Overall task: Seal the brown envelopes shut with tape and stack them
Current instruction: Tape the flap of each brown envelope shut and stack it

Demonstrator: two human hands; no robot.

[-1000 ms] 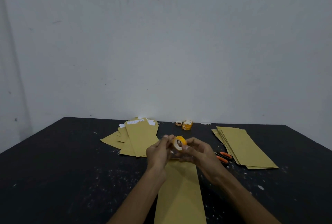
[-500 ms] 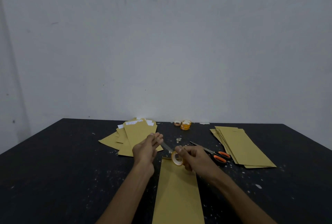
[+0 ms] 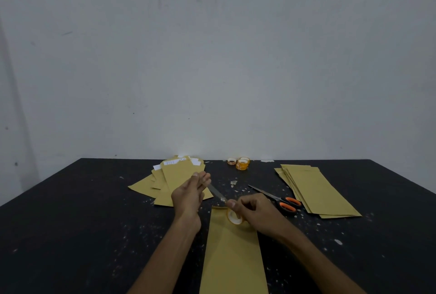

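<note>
Left hand (image 3: 190, 195) pinches the free end of a clear tape strip (image 3: 217, 192) between thumb and fingertips, raised near the loose pile (image 3: 174, 173). The right hand (image 3: 256, 211) is curled round the tape roll (image 3: 234, 217), held low at the far end of the front envelope (image 3: 233, 258).

Change noted: a second ago both hands were closed together on the roll, lifted clear of the paper, with no strip drawn. The strip now runs taut between the hands, and the roll has come down to the envelope's far end; contact cannot be told.

Black table (image 3: 70, 223): speckled with pale scraps.
Front envelope: lies lengthwise before the person; whether its flap is folded down cannot be told.
Right stack (image 3: 318, 190): brown envelopes, roughly squared, judged the finished ones.
Loose pile, far left: fanned, white paper showing at the tops, judged unsealed.
Scissors (image 3: 278, 200): on the table between right hand and stack, untouched.
Spare rolls (image 3: 243, 164): near the far edge.

Assessment: a length of tape is ready. Cutting it and pressing it over the flap are not yet done. Risk: the strip folding onto itself before it lands.
</note>
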